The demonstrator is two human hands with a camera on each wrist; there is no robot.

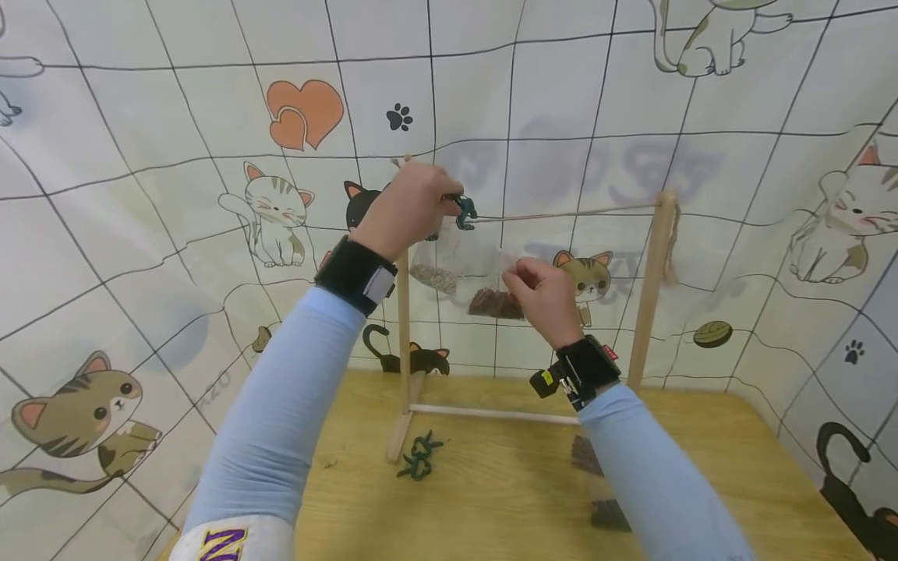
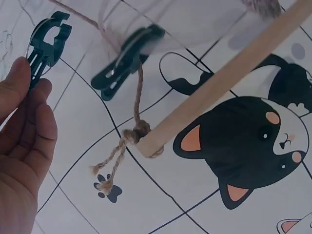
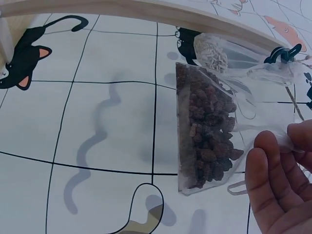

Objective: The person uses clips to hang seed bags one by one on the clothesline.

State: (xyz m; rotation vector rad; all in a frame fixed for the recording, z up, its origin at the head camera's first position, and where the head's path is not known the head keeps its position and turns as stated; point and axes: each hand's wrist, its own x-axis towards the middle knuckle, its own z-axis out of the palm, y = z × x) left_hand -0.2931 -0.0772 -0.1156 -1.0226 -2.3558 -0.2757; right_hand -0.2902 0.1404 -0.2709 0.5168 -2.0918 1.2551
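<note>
My left hand pinches a dark green plastic clip by its handles, up at the twine strung across a wooden frame. My right hand pinches the upper part of a clear plastic bag with reddish-brown chunks in its bottom, just below the twine. Left of it hangs another clear bag with pale, seed-like pieces. A second green clip grips that bag on the twine, close to the knot at the frame's left post.
Two green clips lie on the wooden table near the frame's left foot. By my right sleeve, a bag with dark contents lies partly hidden. A cat-print sheet hangs behind the frame.
</note>
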